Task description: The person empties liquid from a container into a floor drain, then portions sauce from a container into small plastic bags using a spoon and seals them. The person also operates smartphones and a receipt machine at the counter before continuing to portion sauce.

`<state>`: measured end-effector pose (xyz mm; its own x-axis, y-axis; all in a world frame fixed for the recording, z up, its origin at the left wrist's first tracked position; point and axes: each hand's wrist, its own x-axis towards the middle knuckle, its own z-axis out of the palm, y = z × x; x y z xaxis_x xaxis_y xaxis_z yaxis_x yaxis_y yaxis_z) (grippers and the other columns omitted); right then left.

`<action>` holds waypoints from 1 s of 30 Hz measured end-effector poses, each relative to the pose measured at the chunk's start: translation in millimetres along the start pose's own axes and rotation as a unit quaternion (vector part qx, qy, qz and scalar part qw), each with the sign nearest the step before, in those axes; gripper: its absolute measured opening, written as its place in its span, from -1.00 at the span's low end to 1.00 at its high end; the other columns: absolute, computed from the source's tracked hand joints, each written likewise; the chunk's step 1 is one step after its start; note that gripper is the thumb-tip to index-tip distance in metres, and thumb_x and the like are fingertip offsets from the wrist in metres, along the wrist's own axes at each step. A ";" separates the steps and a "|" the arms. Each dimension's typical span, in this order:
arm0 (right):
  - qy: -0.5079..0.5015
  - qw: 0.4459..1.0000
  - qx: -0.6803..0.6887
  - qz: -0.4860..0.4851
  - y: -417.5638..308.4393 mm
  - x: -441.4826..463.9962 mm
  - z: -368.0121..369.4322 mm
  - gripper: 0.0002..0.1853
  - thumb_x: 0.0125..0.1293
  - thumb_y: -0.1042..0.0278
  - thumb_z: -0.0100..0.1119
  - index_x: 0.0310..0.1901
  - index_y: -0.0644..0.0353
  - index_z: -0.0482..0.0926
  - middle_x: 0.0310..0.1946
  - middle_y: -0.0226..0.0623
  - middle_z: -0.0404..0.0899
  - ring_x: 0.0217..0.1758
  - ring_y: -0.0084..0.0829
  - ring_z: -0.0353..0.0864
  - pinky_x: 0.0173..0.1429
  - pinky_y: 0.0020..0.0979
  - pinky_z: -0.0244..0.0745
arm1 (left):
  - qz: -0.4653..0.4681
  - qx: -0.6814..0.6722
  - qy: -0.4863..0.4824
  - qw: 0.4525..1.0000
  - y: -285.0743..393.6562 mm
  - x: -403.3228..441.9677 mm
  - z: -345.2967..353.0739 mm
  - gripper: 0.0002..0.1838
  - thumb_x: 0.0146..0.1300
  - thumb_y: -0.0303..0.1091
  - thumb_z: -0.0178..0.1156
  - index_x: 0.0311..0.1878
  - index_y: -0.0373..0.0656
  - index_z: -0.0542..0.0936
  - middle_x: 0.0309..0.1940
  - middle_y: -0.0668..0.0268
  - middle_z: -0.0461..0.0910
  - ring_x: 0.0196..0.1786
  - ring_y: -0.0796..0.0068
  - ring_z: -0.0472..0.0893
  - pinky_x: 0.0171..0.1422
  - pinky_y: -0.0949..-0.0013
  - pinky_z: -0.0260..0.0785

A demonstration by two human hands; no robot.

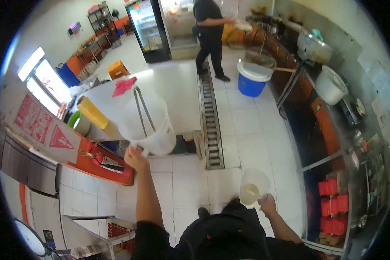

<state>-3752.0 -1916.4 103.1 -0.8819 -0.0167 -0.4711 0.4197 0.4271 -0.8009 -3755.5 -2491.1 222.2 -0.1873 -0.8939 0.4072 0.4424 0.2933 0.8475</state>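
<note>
My left hand [136, 158] is closed at the near side of a large translucent white plastic bucket [162, 136], by what looks like its handle. A pair of metal tongs [144, 110] stands in the bucket, arms leaning up past the rim. The bucket is at the near edge of a white table [173, 86]; whether it rests there or hangs from my hand, I cannot tell. Lower right, my right hand [268, 204] grips the handle of a clear plastic jug [255, 178]. Some pale yellowish content [250, 190] shows inside the jug, held above the tiled floor.
A yellow roll [92, 112] and a green bowl [74, 119] are left of the bucket, near a red cloth [124, 86]. Ahead, a person [210, 34] stands by a floor drain [211, 125]. A blue bucket [251, 84] and a counter with pots [331, 85] line the right.
</note>
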 end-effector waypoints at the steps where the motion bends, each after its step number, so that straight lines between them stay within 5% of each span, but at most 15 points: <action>1: -0.009 0.999 -0.014 -0.030 0.8 22.3 7.0 -0.79 0.19 0.47 0.28 -0.19 0.27 0.46 -0.47 -0.27 0.53 -0.52 -0.46 0.52 -0.57 -0.37 0.43 | 0.035 0.103 0.018 0.994 -25.5 13.9 16.3 -0.53 0.44 -0.13 0.04 -0.60 -0.17 0.34 -0.63 0.42 0.33 -0.50 0.58 0.31 -0.39 0.42 0.17; 3: -0.018 0.992 -0.099 -0.071 29.3 97.1 24.9 -0.82 0.24 0.38 0.27 -0.26 0.24 0.47 -0.52 -0.29 0.52 -0.52 -0.47 0.52 -0.53 -0.33 0.43 | -0.013 0.054 0.030 0.998 -60.9 33.9 57.4 -0.55 0.41 -0.18 -0.02 -0.61 -0.21 0.33 -0.64 0.41 0.34 -0.52 0.58 0.30 -0.41 0.40 0.15; 4: -0.024 0.983 -0.165 -0.081 50.0 128.1 33.5 -0.82 0.26 0.34 0.27 -0.29 0.22 0.48 -0.53 -0.28 0.52 -0.50 -0.47 0.53 -0.49 -0.31 0.45 | 0.010 0.135 0.029 0.990 -59.7 35.8 80.5 -0.55 0.42 -0.20 -0.01 -0.61 -0.20 0.33 -0.64 0.40 0.35 -0.53 0.59 0.30 -0.42 0.42 0.15; 7: -0.067 0.976 -0.175 -0.108 11.2 208.2 80.1 -0.74 0.26 0.25 0.29 -0.29 0.27 0.48 -0.47 -0.16 0.55 -0.40 -0.32 0.57 -0.28 -0.26 0.48 | -0.023 0.140 0.103 0.985 -107.4 57.5 117.5 -0.56 0.42 -0.20 0.00 -0.62 -0.18 0.36 -0.67 0.36 0.38 -0.56 0.49 0.36 -0.40 0.40 0.24; 11: -0.085 0.975 -0.174 -0.104 49.0 323.8 146.6 -0.66 0.27 0.18 0.28 -0.19 0.31 0.48 -0.31 0.04 0.60 -0.23 0.01 0.62 -0.13 -0.13 0.50 | -0.024 0.038 0.034 0.998 -170.3 103.4 82.4 -0.37 0.39 0.26 -0.09 -0.44 -0.20 0.45 -0.41 0.21 0.50 -0.26 0.38 0.51 -0.14 0.27 0.40; 12: -0.076 0.976 -0.158 -0.129 65.6 350.6 167.7 -0.65 0.27 0.16 0.27 -0.16 0.31 0.49 -0.28 0.07 0.61 -0.18 0.09 0.62 -0.11 -0.09 0.50 | 0.141 0.126 -0.072 0.979 -175.9 103.7 78.8 -0.09 0.24 0.56 -0.12 -0.24 -0.34 0.53 -0.31 0.12 0.58 -0.17 0.22 0.58 -0.02 0.08 0.47; 16: -0.099 0.956 -0.265 -0.077 125.6 452.4 242.3 -0.57 0.26 0.08 0.27 -0.07 0.32 0.50 -0.21 0.13 0.62 -0.07 0.16 0.61 -0.03 -0.01 0.51 | 0.158 0.418 0.037 0.894 -219.2 84.1 73.7 -0.16 0.33 0.36 -0.08 -0.03 -0.46 0.56 -0.11 -0.01 0.61 -0.11 0.20 0.63 -0.05 0.25 0.58; 20: -0.090 0.952 -0.289 -0.039 161.7 529.1 304.6 -0.49 0.26 0.01 0.26 -0.03 0.35 0.51 -0.17 0.13 0.63 -0.02 0.14 0.61 0.09 -0.03 0.51 | -0.076 0.550 -0.071 0.829 -299.0 115.2 1.6 -0.40 0.33 0.12 0.08 0.08 -0.31 0.54 -0.15 0.18 0.60 -0.21 0.25 0.58 -0.17 0.27 0.52; 24: -0.152 0.934 -0.313 0.083 181.3 591.8 349.0 -0.43 0.26 -0.05 0.24 0.05 0.34 0.51 -0.06 0.14 0.62 0.08 0.09 0.59 0.17 -0.07 0.48 | -0.189 0.498 -0.007 0.846 -310.8 122.8 -27.3 -0.71 0.31 -0.31 0.16 0.02 -0.26 0.57 -0.15 0.19 0.63 -0.09 0.30 0.62 -0.06 0.18 0.54; 30: -0.117 0.917 -0.364 0.116 201.6 640.7 395.9 -0.36 0.27 -0.19 0.22 0.11 0.28 0.52 0.05 0.06 0.61 0.19 0.03 0.56 0.26 -0.10 0.45 | -0.226 0.541 0.028 0.809 -294.1 122.4 -53.6 -0.68 0.30 -0.29 0.16 0.03 -0.26 0.57 -0.12 0.16 0.61 -0.05 0.25 0.59 -0.01 0.14 0.50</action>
<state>-4147.4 -2198.9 -506.6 -0.6819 -0.0067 -0.7314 0.2607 0.9320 -0.2516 -3861.5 -2704.9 4.5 -0.0621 -0.9979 -0.0181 -0.6940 0.0301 0.7194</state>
